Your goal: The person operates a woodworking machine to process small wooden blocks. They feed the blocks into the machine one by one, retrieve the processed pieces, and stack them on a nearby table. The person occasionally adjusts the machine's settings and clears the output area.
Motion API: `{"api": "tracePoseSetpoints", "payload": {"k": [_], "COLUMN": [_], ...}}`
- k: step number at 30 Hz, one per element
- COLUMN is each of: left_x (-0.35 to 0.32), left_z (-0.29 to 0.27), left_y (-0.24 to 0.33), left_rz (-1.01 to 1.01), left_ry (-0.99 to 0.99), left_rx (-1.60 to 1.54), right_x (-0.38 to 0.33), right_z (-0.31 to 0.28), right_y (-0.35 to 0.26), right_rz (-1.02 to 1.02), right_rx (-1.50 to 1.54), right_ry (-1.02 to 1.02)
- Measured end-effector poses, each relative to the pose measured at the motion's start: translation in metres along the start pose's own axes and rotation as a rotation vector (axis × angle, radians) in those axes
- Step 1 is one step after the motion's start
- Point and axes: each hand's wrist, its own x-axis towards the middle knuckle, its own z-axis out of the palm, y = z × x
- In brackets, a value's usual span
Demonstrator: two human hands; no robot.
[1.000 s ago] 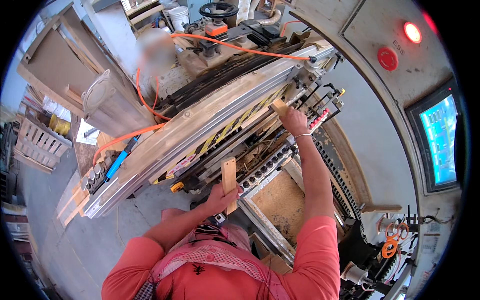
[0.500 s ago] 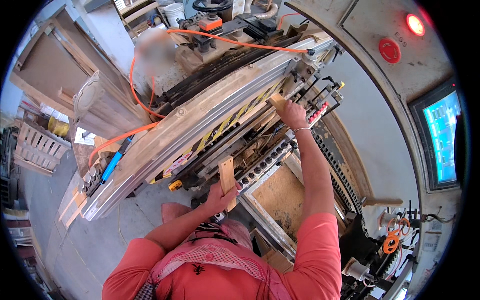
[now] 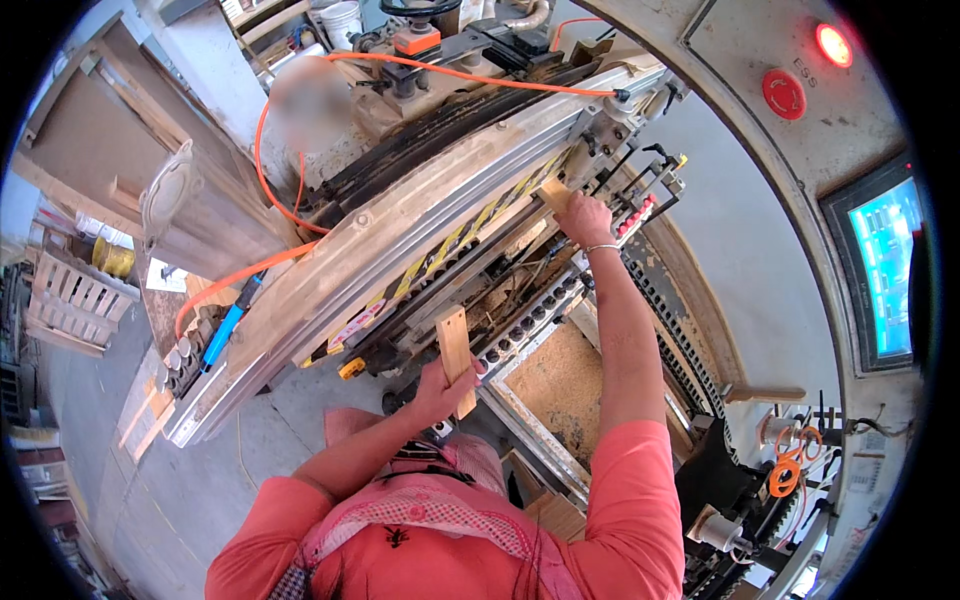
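Note:
My left hand (image 3: 440, 393) is closed around the lower part of a light wooden slat (image 3: 454, 340), held nearly upright before my waist. Two small holes show near the slat's upper end. Farther off, my right hand (image 3: 585, 219) reaches over the machine with its fingers wrapped on a second piece of wood (image 3: 553, 193); only that piece's far end shows past the fingers. A black-and-yellow striped strip (image 3: 440, 255) runs along the machine beside it. Black round knobs (image 3: 530, 325) line the rail between my two hands.
A control panel with a lit screen (image 3: 884, 275) and a red stop button (image 3: 784, 94) stands at the right. An orange hose (image 3: 470, 73) crosses the machine's far side. Below the rail sits a sawdust-covered board (image 3: 556, 392). A blue air gun (image 3: 222, 336) lies at left.
Both hands keep their grips, with little movement between the frames. My right hand and its piece of wood appear shifted very slightly; the whole view has also tilted a little.

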Motion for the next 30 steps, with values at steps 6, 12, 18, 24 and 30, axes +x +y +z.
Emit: {"api": "tracePoseSetpoints", "payload": {"k": [6, 12, 18, 24, 30], "left_x": [0.002, 0.001, 0.000, 0.001, 0.002], "left_z": [0.000, -0.001, -0.002, -0.002, -0.004], "left_y": [-0.003, -0.005, -0.004, -0.004, -0.001], "left_rz": [0.013, 0.002, -0.036, -0.044, -0.029], "left_ry": [-0.023, -0.026, -0.030, -0.042, -0.076], "left_rx": [-0.034, -0.056, -0.066, -0.085, -0.019], "right_x": [0.001, -0.006, -0.011, -0.008, -0.009], "right_z": [0.002, 0.001, 0.009, 0.003, -0.001], "right_y": [0.002, -0.003, -0.006, -0.006, -0.016], "right_rz": [0.039, 0.025, -0.012, 0.028, 0.128], "right_rx": [0.034, 0.053, 0.038, 0.090, 0.097], "right_ry": [-0.016, -0.005, 0.041, 0.009, -0.010]}}
